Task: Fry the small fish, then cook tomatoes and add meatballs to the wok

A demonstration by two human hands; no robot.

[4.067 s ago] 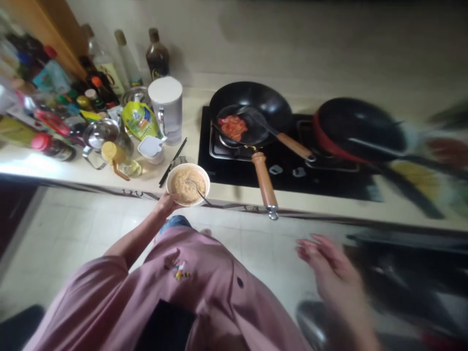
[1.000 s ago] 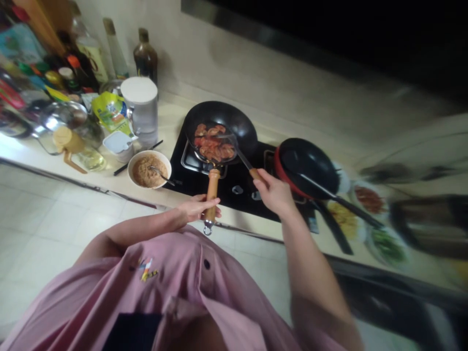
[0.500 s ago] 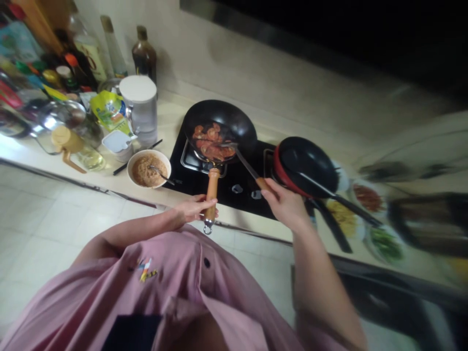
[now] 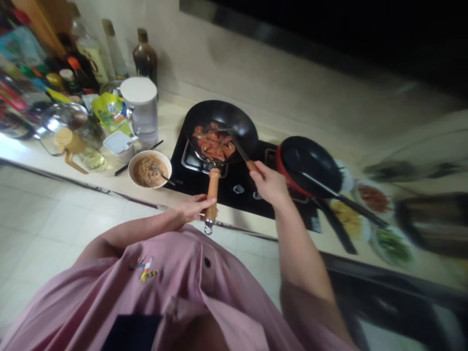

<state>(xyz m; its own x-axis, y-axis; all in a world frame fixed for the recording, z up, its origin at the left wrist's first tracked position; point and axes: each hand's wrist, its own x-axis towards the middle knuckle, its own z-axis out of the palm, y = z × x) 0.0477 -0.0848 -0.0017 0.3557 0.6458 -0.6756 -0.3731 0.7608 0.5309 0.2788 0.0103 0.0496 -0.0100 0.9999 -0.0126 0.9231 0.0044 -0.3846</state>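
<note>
Both hands are closed: the left hand (image 4: 194, 209) is wrapped round the lower part of the wooden handle (image 4: 213, 181) of a black wok (image 4: 245, 127), and the right hand (image 4: 270, 185) grips a spatula (image 4: 240, 147) by its wooden end. The wok sits over the stove's left burner, just above the centre of the frame, its handle pointing down toward the person's shirt. It is probably the heavier load, rigid and hot in the bowl, so the wood is the sensible place to hold it; the spatula looks light and stiff, best held well back from its metal blade. Dark and smooth inside, the wok has a tall bare wall at upper right, while orange-red food slices (image 4: 216, 144) lie heaped toward its near left side, against the blade. They look soft, moist and likely to slide. Around the wok spreads the black glass stove (image 4: 228, 183), with a red-sided pan (image 4: 282, 168) to the right. Left of the stove stands a white bowl (image 4: 130, 170) with a spoon (image 4: 160, 174) in a pale brown mixture. A lidded jug (image 4: 144, 117) stands at upper left; blurred plates of red, yellow and green food line the right side.
</note>
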